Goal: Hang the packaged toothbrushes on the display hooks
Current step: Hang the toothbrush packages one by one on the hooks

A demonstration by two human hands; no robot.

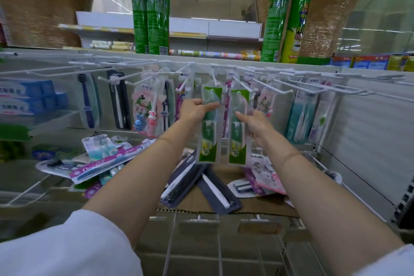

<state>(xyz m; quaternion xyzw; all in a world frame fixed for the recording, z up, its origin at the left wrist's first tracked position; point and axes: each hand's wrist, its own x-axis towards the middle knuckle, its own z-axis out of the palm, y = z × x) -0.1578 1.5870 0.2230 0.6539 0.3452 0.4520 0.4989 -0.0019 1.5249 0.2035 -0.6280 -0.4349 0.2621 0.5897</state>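
Two green toothbrush packs (209, 123) upright, left hand (195, 111) grip pinching one, right hand (253, 122) grip holding other, forearms outstretched.

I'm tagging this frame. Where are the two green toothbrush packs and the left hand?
Left green pack (209, 127), head view, on its middle.
Right green pack (238, 132), head view, on its middle.
Left hand (195, 111), head view, on the back of the hand.

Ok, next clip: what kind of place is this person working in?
Most likely a shop's personal-care aisle: white display hooks hung with packaged toothbrushes, tall green spray cans on the shelf top, and stacked toothpaste boxes. Each hand, left hand and right hand, holds a green toothbrush pack.
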